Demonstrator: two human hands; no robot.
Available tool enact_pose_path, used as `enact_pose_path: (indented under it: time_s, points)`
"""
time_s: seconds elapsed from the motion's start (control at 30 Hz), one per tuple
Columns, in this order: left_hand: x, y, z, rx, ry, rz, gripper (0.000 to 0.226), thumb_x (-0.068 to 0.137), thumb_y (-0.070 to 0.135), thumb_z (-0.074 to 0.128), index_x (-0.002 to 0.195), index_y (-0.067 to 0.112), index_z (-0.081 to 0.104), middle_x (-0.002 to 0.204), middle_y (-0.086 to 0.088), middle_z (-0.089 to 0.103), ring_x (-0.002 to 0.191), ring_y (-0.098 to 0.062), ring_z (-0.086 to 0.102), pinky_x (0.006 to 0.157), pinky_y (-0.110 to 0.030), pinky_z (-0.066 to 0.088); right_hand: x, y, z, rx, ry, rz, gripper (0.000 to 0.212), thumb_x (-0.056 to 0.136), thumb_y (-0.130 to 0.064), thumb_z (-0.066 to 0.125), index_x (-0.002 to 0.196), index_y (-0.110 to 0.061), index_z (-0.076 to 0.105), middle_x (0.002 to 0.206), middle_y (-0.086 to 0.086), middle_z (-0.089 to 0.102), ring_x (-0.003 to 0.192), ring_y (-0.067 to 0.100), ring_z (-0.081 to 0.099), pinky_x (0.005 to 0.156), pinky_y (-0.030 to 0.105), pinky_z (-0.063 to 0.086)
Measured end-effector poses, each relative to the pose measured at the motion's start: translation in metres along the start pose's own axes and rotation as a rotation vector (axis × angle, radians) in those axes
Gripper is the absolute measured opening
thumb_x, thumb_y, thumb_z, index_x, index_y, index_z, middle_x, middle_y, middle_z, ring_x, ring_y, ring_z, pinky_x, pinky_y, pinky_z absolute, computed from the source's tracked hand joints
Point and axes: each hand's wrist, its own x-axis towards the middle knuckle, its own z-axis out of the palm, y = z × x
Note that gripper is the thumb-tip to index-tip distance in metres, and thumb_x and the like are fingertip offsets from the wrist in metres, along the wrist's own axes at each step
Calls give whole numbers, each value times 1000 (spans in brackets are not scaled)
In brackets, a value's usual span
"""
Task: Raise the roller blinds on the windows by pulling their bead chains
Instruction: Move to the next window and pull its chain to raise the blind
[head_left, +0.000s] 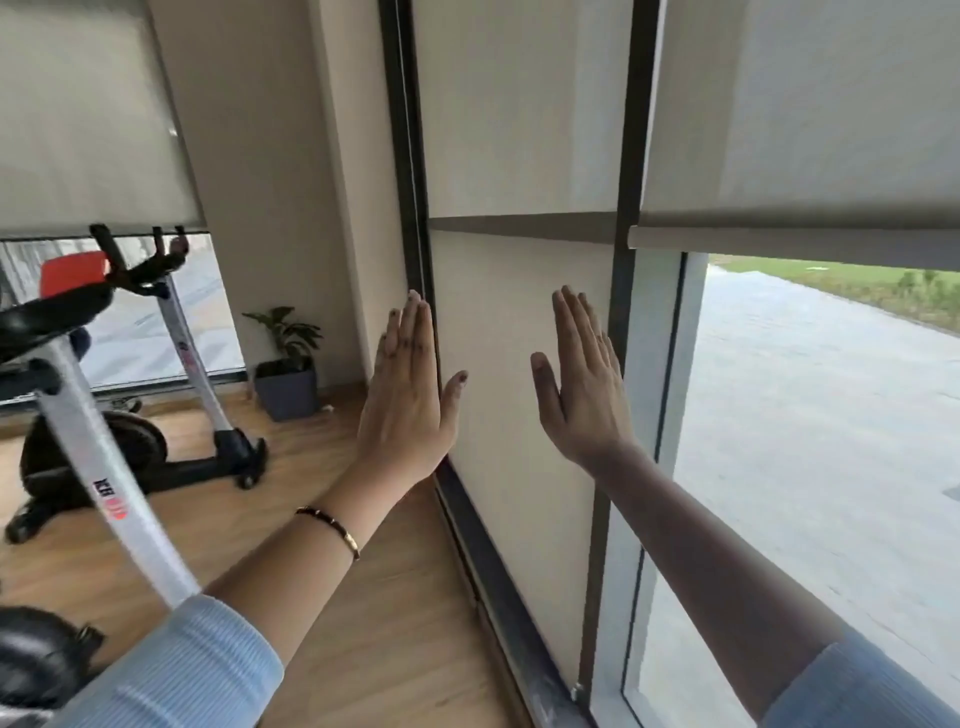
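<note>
Your left hand (410, 400) and right hand (584, 384) flat-fingered, holding nothing, mid-frame before the lowered cream fabric roller blind (519, 364), exercise bike's (111, 441) lettering unreadable.

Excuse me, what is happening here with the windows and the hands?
A person stands at the windows with both hands raised, fingers straight, holding nothing. The left hand is at the dark frame beside the middle blind, which hangs down to the floor. The right hand is in front of that same blind. The right blind and the left blind, behind an exercise bike, are partly raised. I see no bead chain clearly.
</note>
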Motion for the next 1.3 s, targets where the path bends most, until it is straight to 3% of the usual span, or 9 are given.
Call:
enact_pose_path:
  time_s: [0.27, 0.5, 0.9, 1.3]
  points:
    - [32, -140, 56, 108, -38, -82, 74, 103, 44, 31, 156, 4, -3, 167, -13, -4, 155, -27, -1, 125, -47, 13, 64, -7, 157, 178, -25, -69, 59, 104, -32, 33, 155, -6, 19, 164, 11, 22, 154, 21, 13, 124, 44, 20]
    - [96, -261, 121, 107, -40, -124, 75, 103, 42, 34, 156, 5, -5, 167, -12, -7, 155, -24, -3, 126, -45, 12, 135, 9, 294, 196, -49, -75, 60, 104, -33, 32, 156, -6, 18, 165, 9, 20, 154, 17, 12, 126, 31, 13]
    - [190, -425, 249, 85, -53, -141, 77, 104, 42, 35, 156, 8, -9, 167, -8, -11, 155, -19, -5, 126, -39, 8, 237, 60, 498, 251, -65, -1, 60, 105, -36, 32, 157, -15, 11, 167, 2, 14, 154, 11, 7, 124, 24, 9]
    - [346, -612, 405, 74, -73, -161, 75, 103, 46, 31, 155, 16, -15, 167, -2, -16, 154, -15, -13, 125, -33, 1, 390, 166, 737, 311, -101, 58, 58, 105, -42, 31, 157, -29, 7, 167, -6, 14, 153, 9, 8, 124, 42, 21]
